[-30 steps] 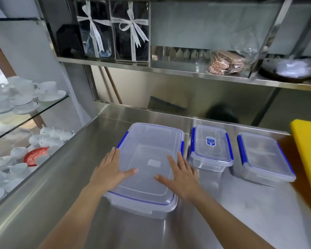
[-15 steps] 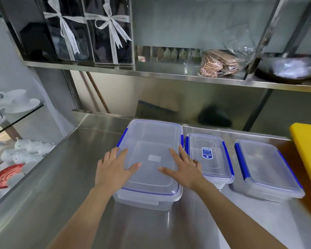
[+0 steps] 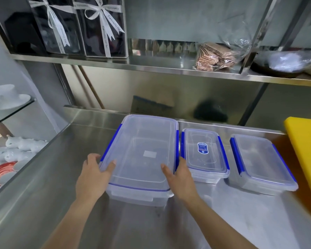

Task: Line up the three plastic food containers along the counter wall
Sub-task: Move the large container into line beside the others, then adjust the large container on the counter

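Containers: three clear ones with blue-clipped lids stand in a row on the steel counter, along its far wall. The big box is at the left, its far end at the wall. The left hand grips its near left corner, thumb on the lid and fingers down the side. The right hand grips its near right side the same way, fingers tucked in the narrow gap beside the small box. That small box, with a blue label on its lid, sits just right of the big one. The third box lies further right, apart from the small one and turned slightly askew, near a yellow board at the right edge.
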`<state>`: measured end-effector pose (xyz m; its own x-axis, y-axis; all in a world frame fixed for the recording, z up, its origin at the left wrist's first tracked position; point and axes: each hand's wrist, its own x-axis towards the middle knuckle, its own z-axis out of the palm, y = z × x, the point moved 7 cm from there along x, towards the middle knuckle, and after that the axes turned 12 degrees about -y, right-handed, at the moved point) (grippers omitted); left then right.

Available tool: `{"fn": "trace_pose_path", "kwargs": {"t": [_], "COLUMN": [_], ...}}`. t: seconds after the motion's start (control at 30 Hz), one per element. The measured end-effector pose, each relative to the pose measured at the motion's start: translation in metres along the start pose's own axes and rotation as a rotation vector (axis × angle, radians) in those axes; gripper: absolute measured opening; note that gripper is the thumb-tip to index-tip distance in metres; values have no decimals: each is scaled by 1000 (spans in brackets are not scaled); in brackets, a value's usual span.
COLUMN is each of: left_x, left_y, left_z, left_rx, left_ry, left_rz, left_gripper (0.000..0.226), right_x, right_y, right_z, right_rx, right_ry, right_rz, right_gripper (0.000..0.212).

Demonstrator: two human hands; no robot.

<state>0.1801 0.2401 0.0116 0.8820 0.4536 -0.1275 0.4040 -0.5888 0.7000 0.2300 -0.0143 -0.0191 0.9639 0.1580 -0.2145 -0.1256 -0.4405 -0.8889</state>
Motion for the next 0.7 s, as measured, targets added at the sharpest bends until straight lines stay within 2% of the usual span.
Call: {"fn": "trace_pose_path", "kwargs": {"t": [0.1, 0.2, 0.33, 0.43, 0.53, 0.7], "left_x": [-4, -4, 4, 14, 22, 35], "left_y": [-1, -11, -29, -39, -50, -70], "left_z": [-7, -13, -23, -32, -45, -65], "left_rx": [-5, -25, -95, 14, 124, 134], "left_ry": [37, 66, 55, 26, 44, 94], "left_rz": [98, 93, 56, -2, -34, -45], "left_gripper": [37, 35, 56, 81, 79, 71], "right_x": [2, 6, 11, 13, 20, 37], "right_y": [-5, -14, -31, -44, -57, -72], "right_z": [5, 15, 35, 55, 72, 103], "right_rx": [-14, -49, -103, -125, -197, -305], "right_ry": [22, -3, -50, -97, -145, -280], "right_rz": [-7, -19, -44, -58, -68, -78], "right_gripper": [52, 48, 50, 53, 53, 59]}}
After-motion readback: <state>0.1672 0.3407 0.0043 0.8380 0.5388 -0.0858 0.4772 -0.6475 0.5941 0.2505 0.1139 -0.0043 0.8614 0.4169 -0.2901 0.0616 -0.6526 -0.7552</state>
